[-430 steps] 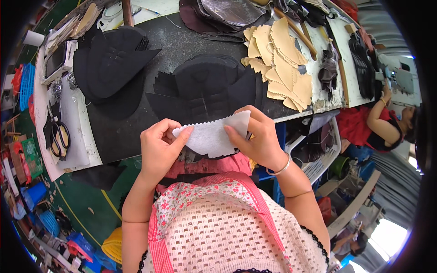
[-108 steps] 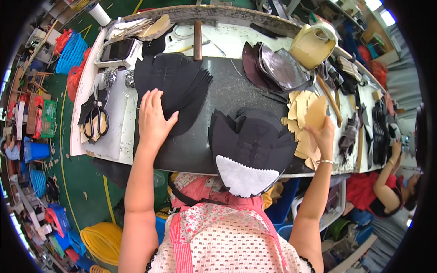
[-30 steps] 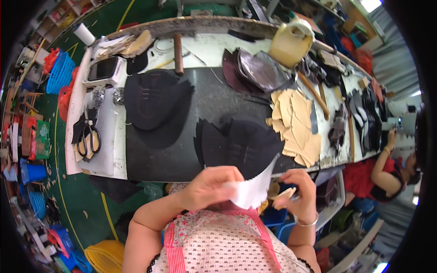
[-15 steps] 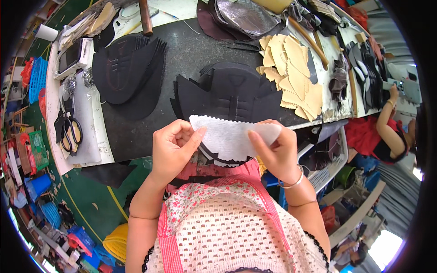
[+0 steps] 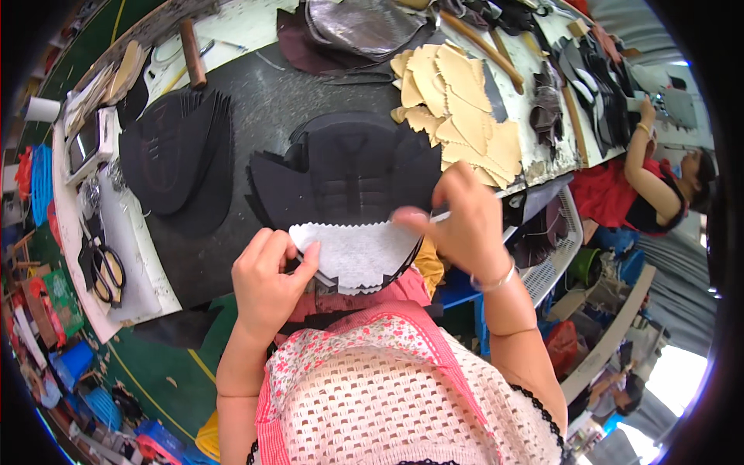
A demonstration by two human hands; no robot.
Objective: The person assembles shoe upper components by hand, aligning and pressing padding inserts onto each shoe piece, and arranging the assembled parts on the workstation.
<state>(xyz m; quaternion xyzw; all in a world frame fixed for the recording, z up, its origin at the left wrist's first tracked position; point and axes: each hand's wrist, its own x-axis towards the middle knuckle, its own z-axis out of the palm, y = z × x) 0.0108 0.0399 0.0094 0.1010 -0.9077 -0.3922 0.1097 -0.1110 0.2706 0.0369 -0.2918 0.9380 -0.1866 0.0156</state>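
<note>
A white fabric piece with a zigzag upper edge lies over a black layer that shows along its lower rim. My left hand pinches its left end between thumb and fingers. At the right end is my right hand; its thumb lies across the corner, while the fingers are raised and blurred, so their grip is unclear. Just beyond the piece, a stack of black cut shoe-upper pieces with stitched lines rests on the dark work mat.
Black rounded pieces are stacked at left, near scissors and a wooden-handled tool. Tan zigzag-edged pieces pile up at right. A white plastic basket sits below the table edge. A person in red works at far right.
The view has shifted, so the table things sit further left. My right hand's fingers have lifted and spread from the white piece's right end. My left hand keeps its pinch.
</note>
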